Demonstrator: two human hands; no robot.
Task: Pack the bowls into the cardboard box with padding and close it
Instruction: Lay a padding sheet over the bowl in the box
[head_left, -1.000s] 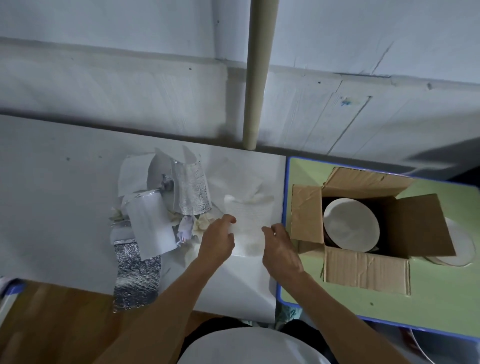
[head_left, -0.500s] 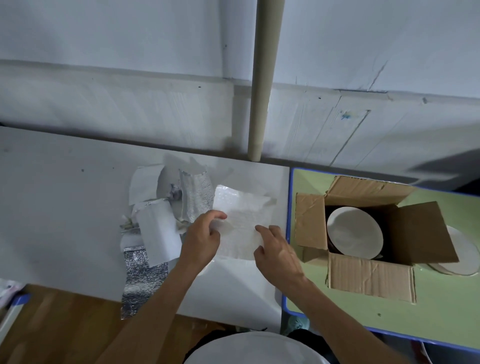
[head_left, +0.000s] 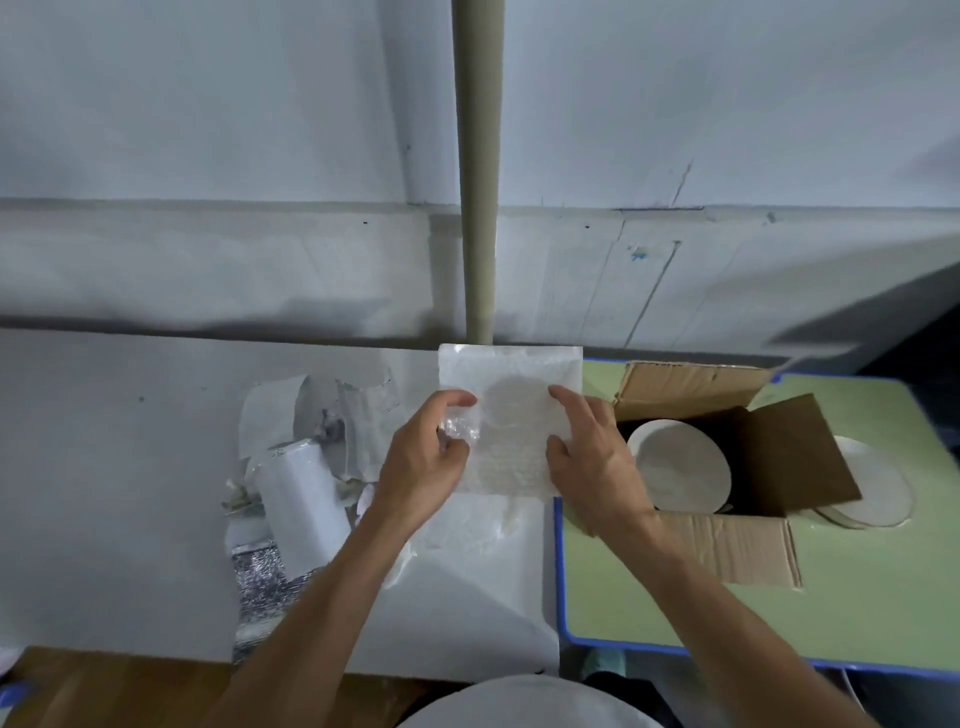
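Both hands hold a bubble-wrap sheet (head_left: 511, 415) upright over the right edge of the white desk (head_left: 104, 493). The left hand (head_left: 426, 462) pinches its left edge and the right hand (head_left: 592, 462) grips its right edge with curled fingers. Padding scraps (head_left: 301, 483) lie just left. On the adjoining green table (head_left: 883, 597), near its left edge, the cardboard box (head_left: 727, 545) stands with its flaps spread and a bowl (head_left: 680, 467) inside.

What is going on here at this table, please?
A person holds a bubble wrap sheet up with both hands, the left hand at its left edge, the right hand at its right edge. On the green table the cardboard box stands open with a white bowl inside; its flaps are not yet closed. More padding scraps lie on the white table.
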